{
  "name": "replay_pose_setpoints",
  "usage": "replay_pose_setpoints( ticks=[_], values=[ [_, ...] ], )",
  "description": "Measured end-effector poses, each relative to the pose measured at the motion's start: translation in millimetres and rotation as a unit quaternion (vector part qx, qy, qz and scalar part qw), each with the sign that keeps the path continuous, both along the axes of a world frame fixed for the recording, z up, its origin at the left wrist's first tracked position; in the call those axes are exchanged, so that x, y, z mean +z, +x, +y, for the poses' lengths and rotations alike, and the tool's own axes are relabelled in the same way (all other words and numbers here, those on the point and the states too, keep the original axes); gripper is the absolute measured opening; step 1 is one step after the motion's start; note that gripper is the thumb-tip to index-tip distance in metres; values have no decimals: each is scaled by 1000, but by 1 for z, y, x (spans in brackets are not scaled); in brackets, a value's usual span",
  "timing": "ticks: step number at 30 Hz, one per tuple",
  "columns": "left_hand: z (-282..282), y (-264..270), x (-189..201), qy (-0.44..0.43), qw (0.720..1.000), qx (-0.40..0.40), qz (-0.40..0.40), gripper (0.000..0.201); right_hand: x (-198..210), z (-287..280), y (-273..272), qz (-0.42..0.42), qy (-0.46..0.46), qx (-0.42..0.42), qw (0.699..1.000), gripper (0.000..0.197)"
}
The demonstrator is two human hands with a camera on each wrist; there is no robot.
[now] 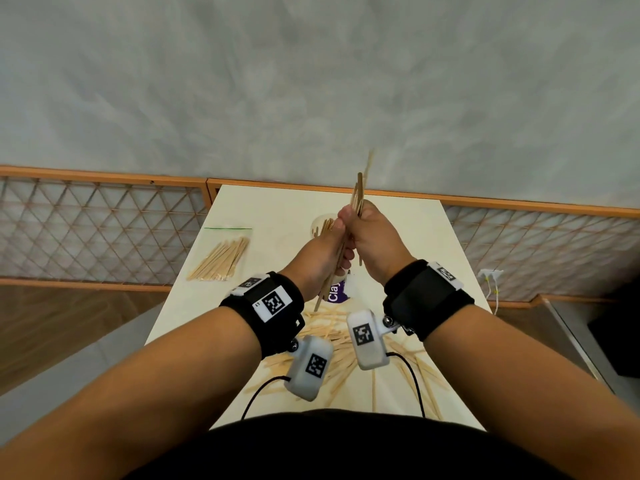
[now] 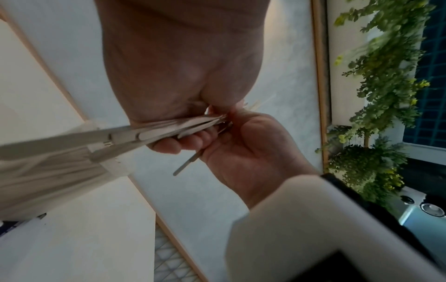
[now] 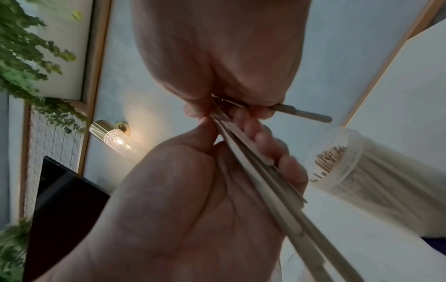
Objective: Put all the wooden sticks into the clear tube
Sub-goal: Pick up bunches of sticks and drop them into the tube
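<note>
Both hands are raised together over the table and hold one bundle of wooden sticks point(image 1: 359, 194) that stands nearly upright. My left hand point(image 1: 327, 249) grips the bundle's lower half, and its fingers curl round the sticks point(image 3: 253, 167) in the right wrist view. My right hand point(image 1: 375, 237) pinches the upper part, with one stick point(image 3: 304, 114) poking out sideways. The clear tube point(image 1: 319, 224) stands just behind and below the hands with sticks inside it; it has a purple label point(image 1: 335, 293). Many loose sticks point(image 1: 329, 336) lie on the table under my wrists.
A clear zip bag of more sticks point(image 1: 221, 258) lies at the table's left. The cream table point(image 1: 408, 230) ends at a wooden-framed lattice rail point(image 1: 104, 230). White earphones point(image 1: 491, 282) hang off the right edge. Camera cables cross the near edge.
</note>
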State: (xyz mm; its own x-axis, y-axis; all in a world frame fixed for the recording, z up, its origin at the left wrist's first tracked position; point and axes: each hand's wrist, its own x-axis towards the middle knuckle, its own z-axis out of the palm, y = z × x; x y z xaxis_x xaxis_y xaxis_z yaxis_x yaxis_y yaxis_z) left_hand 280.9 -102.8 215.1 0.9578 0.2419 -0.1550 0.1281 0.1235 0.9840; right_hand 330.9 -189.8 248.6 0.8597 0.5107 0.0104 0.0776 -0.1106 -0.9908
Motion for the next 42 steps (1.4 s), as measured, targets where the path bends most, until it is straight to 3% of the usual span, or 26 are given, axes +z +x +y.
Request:
replay_pose_setpoints(
  ticks=[5,9,12,14,17,23,25,33,38,42],
  values=[
    [1,6,-20,18,1000,8,8,43,1,1,12,52,75,-97,991,18],
    [0,11,-30,-18,999,25,11,38,6,3,30,17,55,-149,987,18],
    [-4,16,-31,-94,992,69,57,36,15,8,38,-31,45,-180,982,19],
    [-3,18,-30,-196,970,94,112,48,25,12,41,-35,72,-186,979,17],
    [1,20,-28,-355,915,110,156,60,32,18,41,-20,144,-158,977,12],
    [13,21,-17,-489,857,124,103,53,19,26,15,-41,117,-68,990,8],
    [16,19,-17,-482,862,120,105,44,15,25,12,-20,125,-45,991,5],
    [14,18,-22,-419,885,125,160,33,12,23,11,-24,106,-5,994,35],
    [12,16,-23,-360,904,113,201,29,5,24,9,-29,79,68,994,31],
    [14,15,-23,-333,917,79,204,26,-1,26,9,-76,13,18,997,15]
  ],
)
